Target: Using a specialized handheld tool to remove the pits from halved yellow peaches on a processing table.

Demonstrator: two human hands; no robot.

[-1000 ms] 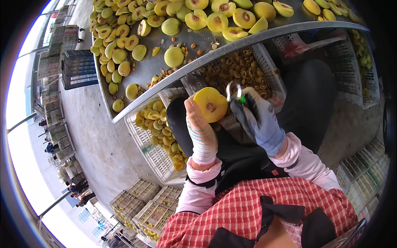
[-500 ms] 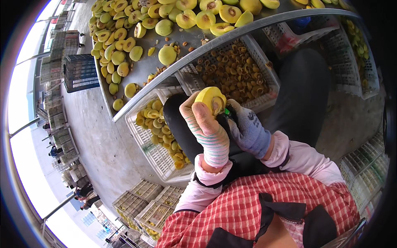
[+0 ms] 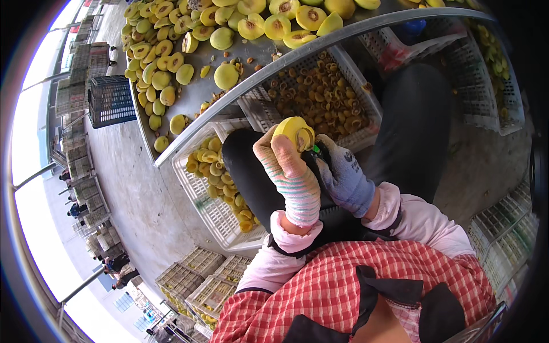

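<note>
My left hand (image 3: 293,174), in a striped knit glove, is wrapped round a yellow peach half (image 3: 290,128). The fruit's cut face, with a brownish hollow, is turned toward my right hand (image 3: 345,178). That hand wears a blue-grey glove with dark fingertips. Its fingers are closed on a small tool (image 3: 316,148), of which only a green part shows beside the peach; the rest is hidden by the fingers and the fruit. Both hands are close together above my lap.
A metal-rimmed table (image 3: 251,52) holds many peach halves. Beneath its edge, a white crate (image 3: 374,108) contains brown pit pieces and trimmings. Another white crate (image 3: 214,228) of yellow peach halves stands by my left leg. Stacked crates (image 3: 197,266) are at lower left.
Both hands have shifted slightly to the right together, and the peach half has tilted a little. My grip on the fruit and on the tool looks the same.
</note>
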